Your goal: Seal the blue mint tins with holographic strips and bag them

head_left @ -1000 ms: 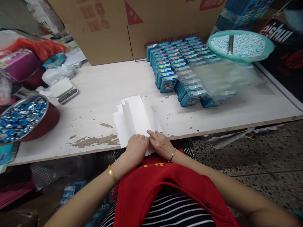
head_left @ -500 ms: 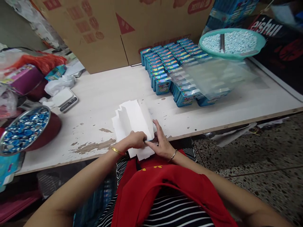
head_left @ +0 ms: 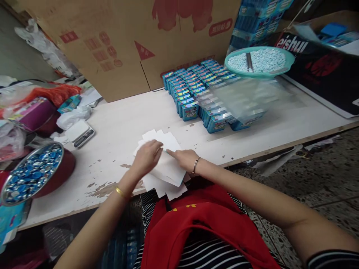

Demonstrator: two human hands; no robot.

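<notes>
A stack of white cardboard blanks (head_left: 154,185) with notched edges lies at the table's front edge, partly over my lap. On top is one white cardboard blank (head_left: 169,170), folded over toward me, with a thin blue edge. My left hand (head_left: 147,157) is closed at its far left corner, the fingers bent and slightly blurred. My right hand (head_left: 186,160) grips the right side of the same blank. Its index finger stretches along the fold toward my left fingertips, and the other fingers are curled and partly hidden.
Rows of small blue boxes (head_left: 190,111) stand behind, partly under a clear plastic sheet (head_left: 241,99). A green basin (head_left: 290,67) holds pale blue candies. At left are a red pot (head_left: 68,164) of blue-silver pieces and a scale (head_left: 80,132). A large carton (head_left: 117,74) blocks the back.
Both hands have moved away from my body, up the stack. The top blank has been folded toward me. My right hand has gone from spread fingers to a pointing index finger. The view has shifted.
</notes>
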